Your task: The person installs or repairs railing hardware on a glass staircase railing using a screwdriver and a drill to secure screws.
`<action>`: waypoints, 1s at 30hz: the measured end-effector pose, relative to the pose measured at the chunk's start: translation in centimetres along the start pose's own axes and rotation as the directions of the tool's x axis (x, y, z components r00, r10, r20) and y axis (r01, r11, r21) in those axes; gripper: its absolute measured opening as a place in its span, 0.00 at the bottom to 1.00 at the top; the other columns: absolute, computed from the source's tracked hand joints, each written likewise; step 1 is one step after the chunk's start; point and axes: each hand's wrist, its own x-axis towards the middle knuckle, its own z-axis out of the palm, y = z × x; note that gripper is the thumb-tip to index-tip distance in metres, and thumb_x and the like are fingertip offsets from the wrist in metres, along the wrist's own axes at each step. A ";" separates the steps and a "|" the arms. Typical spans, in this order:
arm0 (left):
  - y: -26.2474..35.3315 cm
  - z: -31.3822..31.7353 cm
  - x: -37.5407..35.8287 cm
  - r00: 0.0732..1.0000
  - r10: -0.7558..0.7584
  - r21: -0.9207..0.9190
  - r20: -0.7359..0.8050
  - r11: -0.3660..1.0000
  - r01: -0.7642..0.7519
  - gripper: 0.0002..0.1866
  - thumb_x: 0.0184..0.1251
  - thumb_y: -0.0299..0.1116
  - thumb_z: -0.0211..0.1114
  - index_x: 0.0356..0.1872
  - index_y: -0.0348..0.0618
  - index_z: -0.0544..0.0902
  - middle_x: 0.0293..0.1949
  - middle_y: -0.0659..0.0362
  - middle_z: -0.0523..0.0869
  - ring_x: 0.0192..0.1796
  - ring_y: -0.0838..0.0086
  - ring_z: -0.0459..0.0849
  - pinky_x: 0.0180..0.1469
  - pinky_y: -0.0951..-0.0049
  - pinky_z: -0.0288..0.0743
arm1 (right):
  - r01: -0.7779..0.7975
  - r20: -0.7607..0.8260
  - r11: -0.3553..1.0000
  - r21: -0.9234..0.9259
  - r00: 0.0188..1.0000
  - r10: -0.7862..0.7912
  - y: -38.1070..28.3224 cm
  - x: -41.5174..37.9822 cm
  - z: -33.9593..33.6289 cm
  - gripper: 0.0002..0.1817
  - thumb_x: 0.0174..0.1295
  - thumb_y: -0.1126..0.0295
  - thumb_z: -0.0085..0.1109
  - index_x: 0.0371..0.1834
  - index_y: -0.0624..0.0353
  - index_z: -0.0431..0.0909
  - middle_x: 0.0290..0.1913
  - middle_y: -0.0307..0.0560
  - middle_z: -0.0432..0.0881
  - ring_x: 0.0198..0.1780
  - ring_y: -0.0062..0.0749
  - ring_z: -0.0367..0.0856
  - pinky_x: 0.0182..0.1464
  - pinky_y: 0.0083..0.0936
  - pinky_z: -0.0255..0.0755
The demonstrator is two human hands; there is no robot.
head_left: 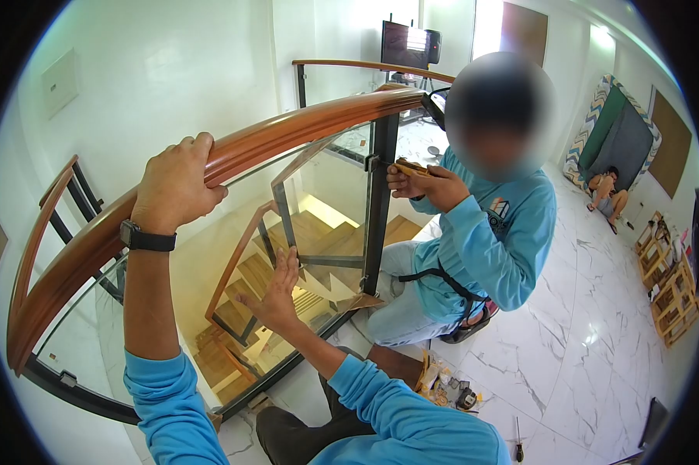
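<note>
My left hand, with a dark watch on its wrist, is wrapped over the brown wooden handrail. Below the rail, my right hand has its fingers spread and its palm toward the glass panel; it appears to rest on the pane. A black metal post stands at the right end of this glass. Beside the post a co-worker in a blue shirt kneels, both hands around a yellow tool held near a small clamp on the post.
Wooden stairs descend behind the glass. Tools and packaging, with a tape measure, lie on the marble floor. A screwdriver lies closer. Another person sits against a leaning mattress. Wooden crates stand at the right.
</note>
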 end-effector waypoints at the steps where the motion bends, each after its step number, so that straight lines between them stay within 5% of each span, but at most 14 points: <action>1: 0.0 0.1 0.0 1.000 0.001 0.000 -0.002 1.000 -0.001 0.29 0.54 0.41 0.80 0.53 0.41 0.77 0.47 0.49 0.87 0.51 0.53 0.88 0.55 0.56 0.83 | 0.002 -0.002 1.000 0.002 1.000 -0.002 0.1 0.0 0.0 0.75 0.51 0.50 0.84 0.84 0.69 0.31 0.84 0.75 0.25 0.85 0.69 0.26 0.84 0.61 0.32; 30: 0.0 0.0 0.1 1.000 -0.011 -0.006 0.007 1.000 0.011 0.30 0.52 0.39 0.80 0.55 0.40 0.78 0.47 0.48 0.87 0.51 0.53 0.88 0.55 0.56 0.82 | 0.009 -0.012 1.000 0.021 1.000 -0.009 0.0 0.1 0.0 0.74 0.51 0.50 0.84 0.84 0.68 0.31 0.83 0.77 0.26 0.85 0.71 0.26 0.83 0.62 0.31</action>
